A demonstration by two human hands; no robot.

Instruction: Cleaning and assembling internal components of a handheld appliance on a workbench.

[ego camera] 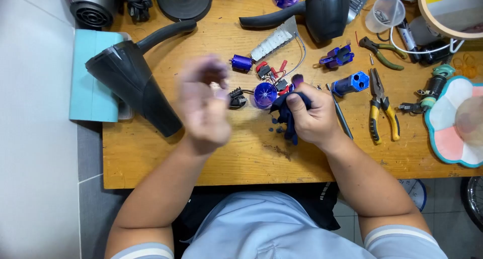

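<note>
Fingers (302, 104) of the right hand (313, 119) are curling tight around a dark blue cloth (285, 113), thumb pressing on top, above the middle of the table (241, 163), a little nearer its front edge. Left hand (204, 105) is hovering just left of it, blurred; its fingers are looking loosely bent with nothing between them, though the blur is making that hard to confirm.

Just behind the cloth one round blue fan (264, 95) is lying, with one small black part (237, 98) beside it and one blue motor (242, 62) further back, next to a tangle of red and black wires (271, 73). One white finned piece (274, 40) is sitting behind those.

Two black dryer bodies are showing: one (133, 83) hanging over the left edge on a teal box (93, 75), one (322, 12) near the back edge. Toward the right edge, two pliers are lying: one yellow-handled pair (381, 110) and one green-handled pair (382, 53). One blue cylinder (352, 83) is resting between them and the hand, and one clear cup (385, 13) is sitting near the back right corner
</note>
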